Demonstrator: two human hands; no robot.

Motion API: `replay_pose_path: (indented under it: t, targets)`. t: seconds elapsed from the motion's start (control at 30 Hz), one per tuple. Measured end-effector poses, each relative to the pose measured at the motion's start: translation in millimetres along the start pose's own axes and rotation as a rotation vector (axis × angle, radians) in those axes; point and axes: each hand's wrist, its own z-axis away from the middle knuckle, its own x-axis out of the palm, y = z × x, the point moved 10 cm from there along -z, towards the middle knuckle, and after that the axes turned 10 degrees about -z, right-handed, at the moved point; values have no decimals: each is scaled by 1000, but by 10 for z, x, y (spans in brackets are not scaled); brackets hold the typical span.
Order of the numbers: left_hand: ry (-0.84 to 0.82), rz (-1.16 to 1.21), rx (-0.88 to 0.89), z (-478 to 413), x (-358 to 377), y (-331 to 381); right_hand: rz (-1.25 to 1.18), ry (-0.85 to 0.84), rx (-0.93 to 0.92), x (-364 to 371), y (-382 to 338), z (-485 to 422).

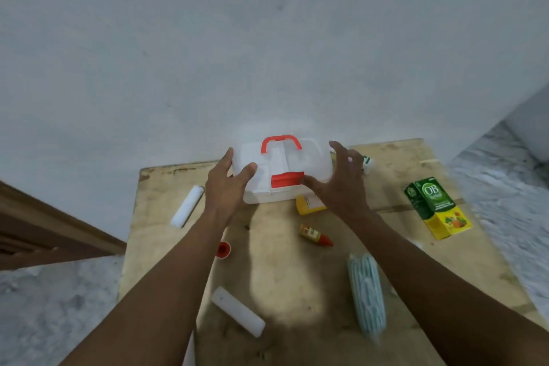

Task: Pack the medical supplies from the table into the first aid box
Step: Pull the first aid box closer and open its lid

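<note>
My left hand (227, 184) and right hand (341, 184) sit spread wide on either end of the first aid box (285, 171) — fingers splayed, touching it, nothing clasped. It stands at the table's (297, 276) far edge, long axis left to right, red latch (286, 180) facing me, handle (280, 142) up.

1 head-worn wide-angle view, facing forward and down — close over the wooden table (386, 163), wall (208, 38) beyond
</note>
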Motion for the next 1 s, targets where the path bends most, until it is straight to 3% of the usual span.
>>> replay_pose_path:
  t: [0.13, 0.4, 0.63, 1.0]
  targets:
    - [-24, 61, -11, 20, 27, 11, -140, -236, 19, 154, 42, -60]
    - [16, 98, -41, 105, 35, -53, -184, -188, -75, 101, 5, 12]
    - [26, 76, -47, 467, 12, -133, -115, -276, -290, 190, -23, 323]
    - [-112, 188, -110, 597, 52, -165, -309, -106, -213, 65, -157, 400]
